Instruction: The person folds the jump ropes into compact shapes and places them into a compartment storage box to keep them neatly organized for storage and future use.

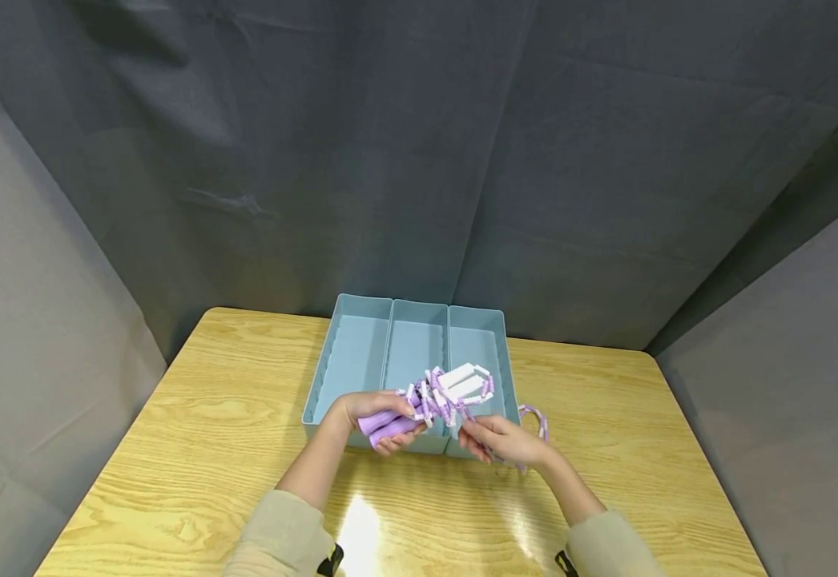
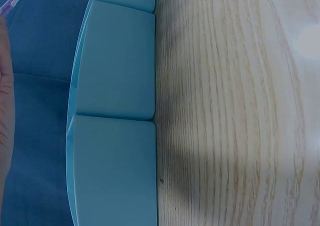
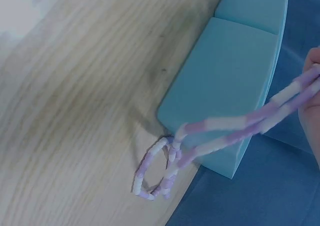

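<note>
A beaded jump rope in purple and white is bunched up over the bins in the head view. My left hand [image 1: 363, 406] grips its two purple handles [image 1: 388, 426], whose white parts [image 1: 460, 381] stick out to the right, wrapped by the beaded cord [image 1: 433, 398]. Close on the right, my right hand [image 1: 500, 439] pinches the cord. From there, two strands of beaded cord [image 3: 240, 122] run down past the bin's corner to a loose loop [image 3: 145, 168] on the table. The left wrist view catches only the edge of the left hand [image 2: 6, 101].
Three light blue bins [image 1: 419, 316] stand side by side behind and below the hands. They sit on a wood-grain table [image 1: 210, 449]. A dark curtain [image 1: 361, 160] hangs behind, and grey cloth panels [image 1: 37, 280] flank both sides.
</note>
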Demonstrator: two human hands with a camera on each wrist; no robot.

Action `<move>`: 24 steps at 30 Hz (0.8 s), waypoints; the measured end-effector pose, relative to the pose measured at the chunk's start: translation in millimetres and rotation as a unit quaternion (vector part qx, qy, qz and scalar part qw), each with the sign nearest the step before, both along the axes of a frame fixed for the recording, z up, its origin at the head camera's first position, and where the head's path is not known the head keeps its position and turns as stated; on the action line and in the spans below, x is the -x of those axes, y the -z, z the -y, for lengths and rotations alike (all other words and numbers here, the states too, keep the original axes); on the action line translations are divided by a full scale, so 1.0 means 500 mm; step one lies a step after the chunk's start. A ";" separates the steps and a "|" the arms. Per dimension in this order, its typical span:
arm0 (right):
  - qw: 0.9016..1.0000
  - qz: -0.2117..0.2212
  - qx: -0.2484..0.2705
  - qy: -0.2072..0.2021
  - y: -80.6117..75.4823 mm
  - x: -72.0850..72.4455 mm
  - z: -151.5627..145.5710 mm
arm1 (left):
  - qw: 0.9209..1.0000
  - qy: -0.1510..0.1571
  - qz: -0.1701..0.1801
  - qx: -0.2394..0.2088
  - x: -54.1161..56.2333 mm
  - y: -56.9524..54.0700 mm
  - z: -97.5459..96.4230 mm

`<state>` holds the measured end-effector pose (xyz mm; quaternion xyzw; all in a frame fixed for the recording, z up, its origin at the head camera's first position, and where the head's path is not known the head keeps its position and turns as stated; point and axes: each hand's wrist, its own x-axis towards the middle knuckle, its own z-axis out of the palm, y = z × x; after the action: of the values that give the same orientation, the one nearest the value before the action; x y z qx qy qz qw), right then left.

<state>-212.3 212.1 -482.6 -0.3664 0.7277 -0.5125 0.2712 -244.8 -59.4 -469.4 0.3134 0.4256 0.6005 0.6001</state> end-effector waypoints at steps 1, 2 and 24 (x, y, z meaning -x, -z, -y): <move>1.000 0.003 0.005 -0.003 0.003 -0.001 -0.001 | 1.000 -0.004 0.000 -0.001 0.001 0.001 0.001; 1.000 0.002 0.009 -0.006 0.006 -0.002 -0.002 | 1.000 -0.006 0.000 -0.002 0.001 0.001 0.002; 0.999 0.027 -0.039 0.023 -0.022 -0.034 0.033 | 0.999 -0.036 -0.012 -0.031 0.003 0.010 0.002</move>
<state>-195.5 195.6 -471.4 -0.3250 0.7475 -0.4996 0.2934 -246.3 -60.4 -474.3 0.3238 0.4252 0.6305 0.5629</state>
